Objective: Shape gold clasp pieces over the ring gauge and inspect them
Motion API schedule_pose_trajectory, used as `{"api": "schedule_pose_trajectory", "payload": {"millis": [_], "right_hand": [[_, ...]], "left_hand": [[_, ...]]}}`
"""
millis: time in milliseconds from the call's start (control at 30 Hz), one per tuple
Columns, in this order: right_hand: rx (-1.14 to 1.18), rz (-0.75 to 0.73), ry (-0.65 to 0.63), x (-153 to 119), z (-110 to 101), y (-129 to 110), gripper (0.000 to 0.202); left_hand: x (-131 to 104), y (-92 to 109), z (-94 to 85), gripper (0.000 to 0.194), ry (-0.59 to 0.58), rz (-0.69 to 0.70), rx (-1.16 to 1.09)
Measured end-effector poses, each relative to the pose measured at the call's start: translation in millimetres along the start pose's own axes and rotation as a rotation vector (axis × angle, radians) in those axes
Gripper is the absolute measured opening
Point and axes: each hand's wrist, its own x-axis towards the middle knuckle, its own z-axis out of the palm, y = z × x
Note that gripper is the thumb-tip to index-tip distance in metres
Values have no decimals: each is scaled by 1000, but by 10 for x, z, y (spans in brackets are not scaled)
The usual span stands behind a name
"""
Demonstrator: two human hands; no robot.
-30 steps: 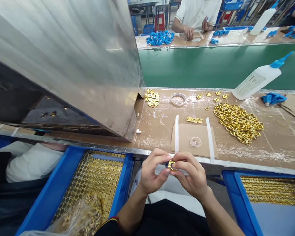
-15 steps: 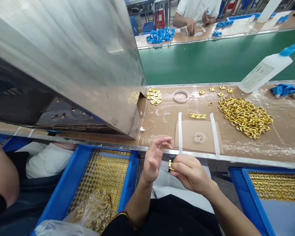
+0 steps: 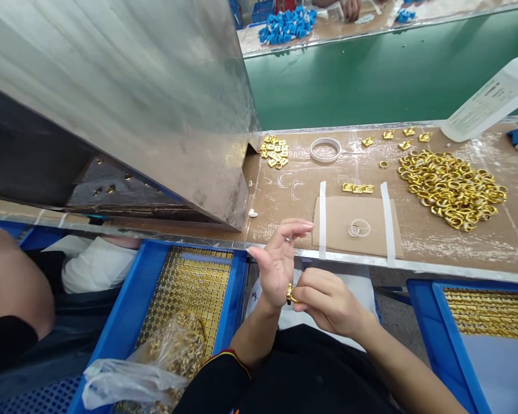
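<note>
Since the earlier frame, in the head view, the gold ring (image 3: 289, 294) has moved to the heel of our left hand (image 3: 278, 269), spread wide. Our right hand (image 3: 328, 302) pinches its band, likely leaving the face free to meet that palm.

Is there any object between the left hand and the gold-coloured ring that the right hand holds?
Nothing visible stands between them. The gold-coloured ring, pinched in the right hand, is at the heel of the open left hand; whether they touch is unclear.
</note>
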Motion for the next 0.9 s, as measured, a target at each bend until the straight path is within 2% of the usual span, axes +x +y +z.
{"api": "schedule_pose_trajectory", "payload": {"millis": [233, 367, 567, 733, 900], "right_hand": [[43, 3, 29, -13, 13, 18, 35], [38, -13, 36, -7, 15, 8, 37], [56, -11, 21, -37, 30, 9, 36], [42, -39, 3, -60, 35, 9, 33], [-9, -84, -39, -58, 4, -26, 41]], "left_hand": [[-30, 21, 24, 102, -35, 63, 81], [-54, 23, 28, 100, -89, 58, 73], [-87, 15, 37, 105, -44, 77, 114], [-127, 53, 44, 102, -62, 89, 95], [-172, 98, 58, 100, -102, 113, 104]]}}
